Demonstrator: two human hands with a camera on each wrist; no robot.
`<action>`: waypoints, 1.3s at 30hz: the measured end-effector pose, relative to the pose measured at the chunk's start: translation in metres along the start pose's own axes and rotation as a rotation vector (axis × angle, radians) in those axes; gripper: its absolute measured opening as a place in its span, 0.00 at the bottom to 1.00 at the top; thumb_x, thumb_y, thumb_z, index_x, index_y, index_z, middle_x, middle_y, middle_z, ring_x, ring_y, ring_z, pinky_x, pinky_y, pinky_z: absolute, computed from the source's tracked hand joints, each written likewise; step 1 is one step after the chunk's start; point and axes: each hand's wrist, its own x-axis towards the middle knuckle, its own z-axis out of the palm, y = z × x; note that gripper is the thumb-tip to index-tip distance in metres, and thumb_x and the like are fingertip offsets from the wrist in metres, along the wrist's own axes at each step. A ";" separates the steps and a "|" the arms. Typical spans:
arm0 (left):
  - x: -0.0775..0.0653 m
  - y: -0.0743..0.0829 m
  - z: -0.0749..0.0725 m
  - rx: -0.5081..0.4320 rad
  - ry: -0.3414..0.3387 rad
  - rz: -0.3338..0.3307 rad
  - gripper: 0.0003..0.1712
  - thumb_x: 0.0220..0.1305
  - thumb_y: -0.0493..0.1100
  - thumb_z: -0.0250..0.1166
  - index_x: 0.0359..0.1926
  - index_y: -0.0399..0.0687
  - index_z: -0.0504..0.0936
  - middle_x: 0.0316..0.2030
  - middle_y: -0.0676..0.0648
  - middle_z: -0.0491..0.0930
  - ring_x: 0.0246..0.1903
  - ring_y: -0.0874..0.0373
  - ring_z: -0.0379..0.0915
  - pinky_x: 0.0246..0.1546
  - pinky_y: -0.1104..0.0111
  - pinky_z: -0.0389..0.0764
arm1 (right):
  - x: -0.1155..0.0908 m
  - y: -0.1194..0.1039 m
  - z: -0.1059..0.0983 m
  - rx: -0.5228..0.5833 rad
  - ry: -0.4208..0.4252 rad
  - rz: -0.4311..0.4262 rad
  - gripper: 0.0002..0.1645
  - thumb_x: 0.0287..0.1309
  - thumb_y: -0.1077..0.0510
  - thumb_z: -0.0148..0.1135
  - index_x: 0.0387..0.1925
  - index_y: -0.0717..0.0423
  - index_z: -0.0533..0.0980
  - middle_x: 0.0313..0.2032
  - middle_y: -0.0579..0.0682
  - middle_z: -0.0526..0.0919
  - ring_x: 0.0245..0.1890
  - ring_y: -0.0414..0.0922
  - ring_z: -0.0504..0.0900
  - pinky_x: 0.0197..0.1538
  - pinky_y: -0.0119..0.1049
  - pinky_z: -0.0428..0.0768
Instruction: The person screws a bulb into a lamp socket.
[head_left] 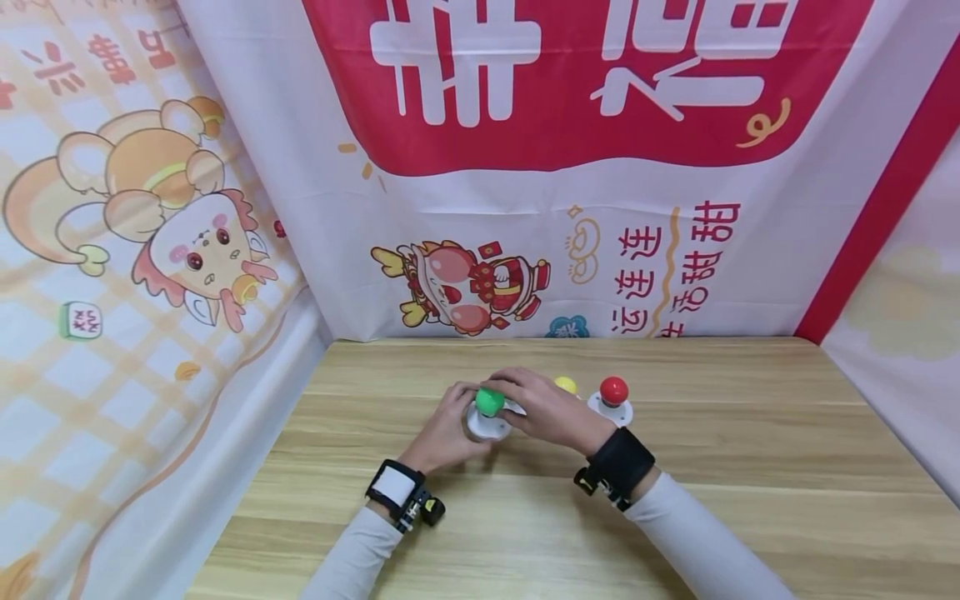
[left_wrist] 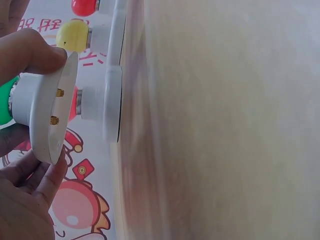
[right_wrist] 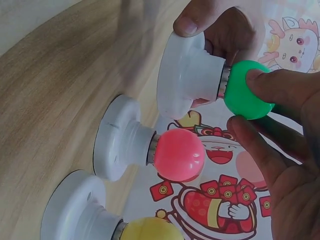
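Note:
A green bulb [right_wrist: 247,90] sits in a round white lamp holder [right_wrist: 185,75], its metal screw collar partly showing. My left hand [head_left: 442,433] grips the holder's rim, thumb on one side and fingers on the other. The holder is lifted off the table, and brass screws show on its underside in the left wrist view. My right hand [head_left: 551,410] pinches the green bulb between thumb and fingers. Beside it stands a pink bulb [right_wrist: 180,155] in its own holder, which the right hand hides in the head view.
A yellow bulb [head_left: 566,384] and a red bulb [head_left: 613,391] stand in white holders to the right on the wooden table [head_left: 525,533]. A printed cloth [head_left: 480,192] hangs along the table's back edge, and a checked cloth [head_left: 150,400] hangs at the left.

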 end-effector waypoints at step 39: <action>0.026 -0.040 -0.012 0.008 0.052 -0.143 0.44 0.54 0.40 0.83 0.71 0.43 0.75 0.66 0.41 0.73 0.67 0.44 0.73 0.73 0.48 0.76 | 0.031 0.015 0.024 0.060 -0.153 0.085 0.36 0.69 0.63 0.69 0.76 0.57 0.71 0.74 0.56 0.76 0.73 0.53 0.76 0.74 0.47 0.78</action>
